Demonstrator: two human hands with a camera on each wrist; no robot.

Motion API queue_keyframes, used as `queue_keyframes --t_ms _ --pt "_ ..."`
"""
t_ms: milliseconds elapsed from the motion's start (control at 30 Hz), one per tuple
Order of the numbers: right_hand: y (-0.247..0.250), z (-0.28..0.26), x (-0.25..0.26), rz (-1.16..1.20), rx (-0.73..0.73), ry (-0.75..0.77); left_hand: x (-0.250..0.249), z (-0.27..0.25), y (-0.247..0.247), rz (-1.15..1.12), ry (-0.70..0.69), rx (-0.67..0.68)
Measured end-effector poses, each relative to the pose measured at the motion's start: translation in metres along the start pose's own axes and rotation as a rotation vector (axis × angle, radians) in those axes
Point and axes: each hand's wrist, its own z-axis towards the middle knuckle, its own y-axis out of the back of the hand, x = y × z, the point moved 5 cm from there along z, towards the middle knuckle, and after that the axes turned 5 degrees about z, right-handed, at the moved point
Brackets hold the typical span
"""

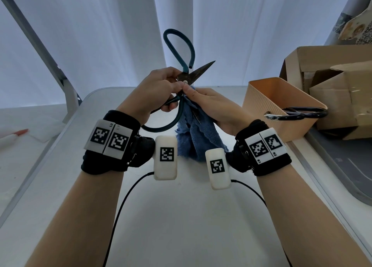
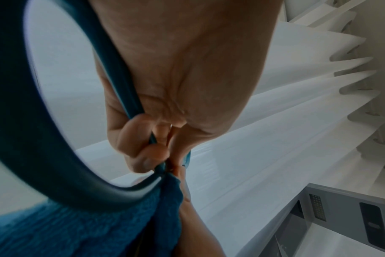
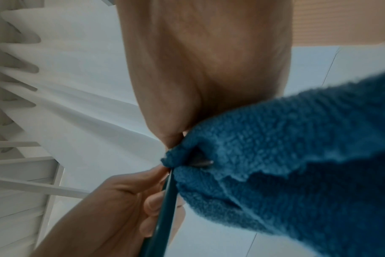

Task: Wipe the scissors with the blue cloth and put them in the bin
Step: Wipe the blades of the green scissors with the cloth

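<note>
Scissors (image 1: pixel 182 73), dark teal loop handles, blades spread: in the head view we hold them up over the white table (image 1: pixel 181 216), our left hand (image 1: pixel 155 89) curled round the handles just below the pivot. One rusty blade points up and right past the grip; the other runs down into the blue cloth (image 1: pixel 193 133). Our right hand (image 1: pixel 213 107) pinches the cloth round that lower blade, thumb tip touching the pivot. Right of the grip, an orange bin (image 1: pixel 281 105) with a second pair of scissors (image 1: pixel 302 113) lying across its rim; cardboard boxes (image 1: pixel 332 85) behind.

Left wrist view: our left-hand fingers (image 2: pixel 143 144) wrap the thin handle shank; a handle loop (image 2: pixel 44 156) arcs large on the near side; cloth (image 2: pixel 77 229) bunched under the grip.

Right wrist view: cloth (image 3: pixel 286 156) folded over a sliver of blade (image 3: pixel 203 163), our right hand (image 3: pixel 204 60) pinching it; left-hand fingers (image 3: pixel 152 205) on the handle (image 3: pixel 165 208) below.
</note>
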Motion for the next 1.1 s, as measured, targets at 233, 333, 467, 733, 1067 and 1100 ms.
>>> queue_keyframes --t_ms 233,333,467,733,1067,1100 --pt "0.002 0.005 0.0 -0.057 -0.018 0.024 0.001 -0.002 0.005 -0.012 0.029 -0.007" --pt "0.0 0.003 0.0 -0.002 0.03 0.025 -0.001 -0.003 0.006 -0.015 0.033 -0.019" --pt "0.003 0.003 0.001 -0.037 -0.031 0.006 -0.003 -0.002 0.008 -0.016 0.022 -0.055" --pt "-0.005 -0.001 0.006 -0.054 -0.002 0.001 0.0 -0.002 0.016 -0.042 0.031 -0.091" --pt "-0.009 -0.003 0.009 0.005 -0.022 0.024 0.002 -0.001 0.018 -0.062 0.034 -0.14" --pt "-0.01 -0.004 0.009 0.014 -0.009 0.023 0.001 -0.001 0.018 -0.063 0.033 -0.142"
